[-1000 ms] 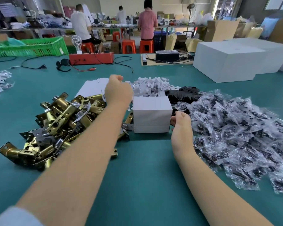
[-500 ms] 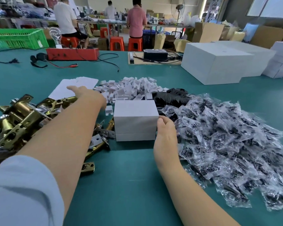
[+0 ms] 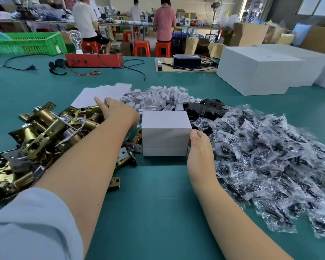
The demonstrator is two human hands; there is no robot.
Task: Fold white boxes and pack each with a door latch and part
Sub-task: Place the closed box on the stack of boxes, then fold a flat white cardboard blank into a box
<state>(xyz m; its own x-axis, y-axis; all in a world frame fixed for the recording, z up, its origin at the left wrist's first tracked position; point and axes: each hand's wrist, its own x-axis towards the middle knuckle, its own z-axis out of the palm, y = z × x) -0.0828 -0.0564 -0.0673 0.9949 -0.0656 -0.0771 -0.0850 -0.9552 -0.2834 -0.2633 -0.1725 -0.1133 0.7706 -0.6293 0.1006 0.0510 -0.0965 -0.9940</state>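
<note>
A closed white box (image 3: 165, 133) stands on the teal table in front of me. My right hand (image 3: 200, 145) holds its right side, thumb on the front corner. My left hand (image 3: 118, 110) reaches past the box's left side with a finger stretched out over the stack of flat white box blanks (image 3: 101, 93). A heap of brass door latches (image 3: 43, 136) lies at the left, under my left forearm. Clear bags holding black parts (image 3: 266, 156) are piled at the right.
Small white folded inserts (image 3: 161, 98) and black plates (image 3: 208, 108) lie behind the box. Large white cartons (image 3: 259, 70) stand at the back right, a red device (image 3: 94, 60) with cables at the back. People sit at far benches.
My left hand has gone from above the box's left corner out toward the flat blanks, its finger now stretched out. My right hand stays at the box's right side.
</note>
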